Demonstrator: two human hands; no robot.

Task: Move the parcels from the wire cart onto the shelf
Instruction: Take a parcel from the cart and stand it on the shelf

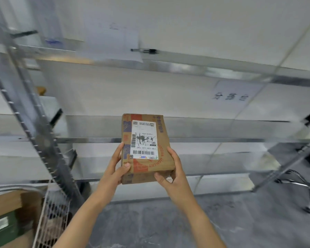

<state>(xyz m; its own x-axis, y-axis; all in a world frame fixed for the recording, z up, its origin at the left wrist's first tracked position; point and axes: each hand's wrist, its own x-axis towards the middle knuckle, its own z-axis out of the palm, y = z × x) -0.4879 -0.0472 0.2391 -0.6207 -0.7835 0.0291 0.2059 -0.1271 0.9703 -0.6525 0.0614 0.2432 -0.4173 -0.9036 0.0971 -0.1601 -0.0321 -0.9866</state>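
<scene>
Both hands are clamping one cardboard parcel (147,147) in the head view. The left hand (117,169) is gripping its near left corner with the thumb lying on the top face. The right hand (174,173) is curling round the near right corner with its fingers running up the right edge. The parcel is hanging in the air in front of the metal shelf (222,129), flat side up, its shipping label (144,140) facing the camera and its far end pointing toward the tiers; it appears to be resting on nothing yet. The wire cart (50,221) is standing low at the left, well apart from the parcel, with a brown carton (7,199) and a green box (2,228) inside it. Judging from this, the person is carrying the parcel toward a tier and is about to set it down. To do this well, the far end should be going over the front rail (213,140) first, held level or slightly nose-up so that the leading edge is not catching on the metal lip. Since both grips are sitting at the near end, the far end is likely to sag, so the person should be sliding it in until most of its base is lying on the deck before letting go. The slanted upright at the left is calling for a straight push, not a sideways swing.
</scene>
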